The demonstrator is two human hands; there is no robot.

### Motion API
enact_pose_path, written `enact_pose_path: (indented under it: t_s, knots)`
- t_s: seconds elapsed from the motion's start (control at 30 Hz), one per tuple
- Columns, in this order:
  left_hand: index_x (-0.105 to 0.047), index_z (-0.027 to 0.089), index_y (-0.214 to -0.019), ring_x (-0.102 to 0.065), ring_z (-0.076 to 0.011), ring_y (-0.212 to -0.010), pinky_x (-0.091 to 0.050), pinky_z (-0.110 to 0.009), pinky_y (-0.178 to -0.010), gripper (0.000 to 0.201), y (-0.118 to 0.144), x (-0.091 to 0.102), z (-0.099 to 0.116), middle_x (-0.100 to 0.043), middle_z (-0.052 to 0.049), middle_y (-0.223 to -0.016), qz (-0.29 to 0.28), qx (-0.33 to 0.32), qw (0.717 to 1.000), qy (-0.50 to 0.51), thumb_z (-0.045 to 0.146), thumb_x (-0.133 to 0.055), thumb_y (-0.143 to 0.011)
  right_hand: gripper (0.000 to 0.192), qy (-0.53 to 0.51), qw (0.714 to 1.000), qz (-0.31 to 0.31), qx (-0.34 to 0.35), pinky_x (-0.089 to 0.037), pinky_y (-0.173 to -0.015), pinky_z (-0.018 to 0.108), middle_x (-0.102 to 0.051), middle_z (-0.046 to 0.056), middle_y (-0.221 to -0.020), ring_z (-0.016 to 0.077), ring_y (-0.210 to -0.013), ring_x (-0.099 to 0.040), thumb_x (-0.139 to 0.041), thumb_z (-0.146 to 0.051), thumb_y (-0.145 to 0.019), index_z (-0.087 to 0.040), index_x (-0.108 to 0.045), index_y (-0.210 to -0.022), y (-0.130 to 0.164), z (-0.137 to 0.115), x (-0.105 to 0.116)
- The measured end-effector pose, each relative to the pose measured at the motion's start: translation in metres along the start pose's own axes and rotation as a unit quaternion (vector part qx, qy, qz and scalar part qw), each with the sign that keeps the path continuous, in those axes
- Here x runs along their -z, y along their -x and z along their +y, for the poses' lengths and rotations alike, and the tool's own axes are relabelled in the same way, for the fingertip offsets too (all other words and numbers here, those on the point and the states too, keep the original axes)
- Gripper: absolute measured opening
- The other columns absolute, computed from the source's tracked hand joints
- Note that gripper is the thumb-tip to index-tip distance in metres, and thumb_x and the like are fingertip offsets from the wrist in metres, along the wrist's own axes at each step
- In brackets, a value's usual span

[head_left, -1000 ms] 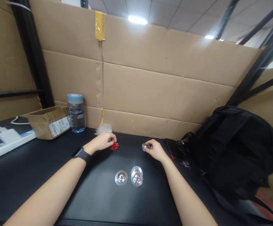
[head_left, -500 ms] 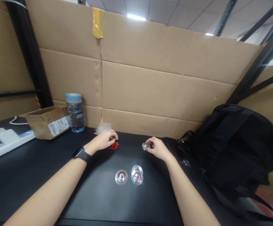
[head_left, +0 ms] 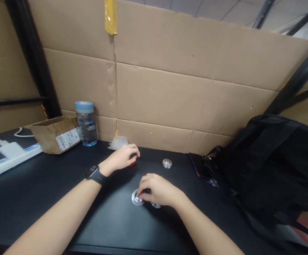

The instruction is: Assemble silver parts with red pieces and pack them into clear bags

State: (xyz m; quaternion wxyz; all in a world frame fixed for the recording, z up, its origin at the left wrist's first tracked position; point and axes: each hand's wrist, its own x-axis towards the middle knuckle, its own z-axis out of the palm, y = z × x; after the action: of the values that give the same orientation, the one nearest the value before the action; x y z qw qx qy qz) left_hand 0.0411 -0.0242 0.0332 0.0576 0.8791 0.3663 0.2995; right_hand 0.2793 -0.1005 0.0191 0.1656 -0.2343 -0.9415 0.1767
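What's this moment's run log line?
right hand: at leftmost metal disc | left hand: at red pieces | small round metal piece: apart from both hands

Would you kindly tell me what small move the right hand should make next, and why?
Probably, the right hand should pinch the red piece and lift it straight up: the piece shows at its fingertips, over a shiny round dish, while another shiny dish lies partly hidden by the hand, where a sideways drag might nudge it.

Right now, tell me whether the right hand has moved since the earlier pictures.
Yes: the right hand moved left and away from the cardboard wall.
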Motion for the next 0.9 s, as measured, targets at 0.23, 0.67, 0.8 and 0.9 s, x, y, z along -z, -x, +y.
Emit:
enact_pose_path:
  t_s: [0.23,0.67,0.8,0.9]
  knots:
    - [-0.073,0.019,-0.094,-0.065,-0.0167,-0.079,-0.048,-0.026,-0.076,0.021,-0.001,-0.001,0.008,-0.071,-0.004,-0.090,-0.015,0.019,1.000,0.018,0.011,-0.056,-0.084,0.006,-0.063,0.977,0.171,-0.107,-0.052,-0.076,0.028,-0.069,0.003,-0.092,0.0167,-0.083,-0.066,-0.065,-0.017,-0.088,-0.021,-0.069,-0.088,0.001,0.020,0.011]
    - [-0.074,0.019,-0.099,-0.067,-0.0143,-0.075,-0.047,-0.022,-0.068,0.019,-0.006,-0.019,0.044,-0.076,-0.002,-0.086,-0.035,0.064,0.967,0.244,0.030,-0.069,-0.085,0.024,-0.403,0.860,0.265,-0.168,-0.057,-0.072,0.031,-0.067,0.006,-0.109,0.0193,-0.086,-0.073,-0.075,-0.039,-0.084,-0.018,-0.064,-0.092,-0.003,0.046,0.007]
    - [-0.074,0.018,-0.091,-0.065,-0.0131,-0.072,-0.047,-0.022,-0.067,0.012,-0.005,-0.020,0.052,-0.074,-0.001,-0.084,-0.006,0.057,0.975,0.215,0.026,-0.065,-0.087,0.025,-0.420,0.847,0.287,-0.156,-0.058,-0.074,0.032,-0.068,0.006,-0.105,0.0193,-0.086,-0.073,-0.077,-0.039,-0.082,-0.018,-0.066,-0.091,-0.004,0.041,0.008]
    - [-0.072,0.018,-0.086,-0.063,-0.0120,-0.069,-0.046,-0.022,-0.065,0.008,-0.005,-0.019,0.055,-0.072,-0.001,-0.081,0.007,0.047,0.978,0.203,0.023,-0.066,-0.085,0.026,-0.436,0.843,0.278,-0.145,-0.059,-0.075,0.032,-0.068,0.006,-0.110,0.0186,-0.086,-0.072,-0.079,-0.038,-0.081,-0.018,-0.066,-0.090,-0.004,0.039,0.007]
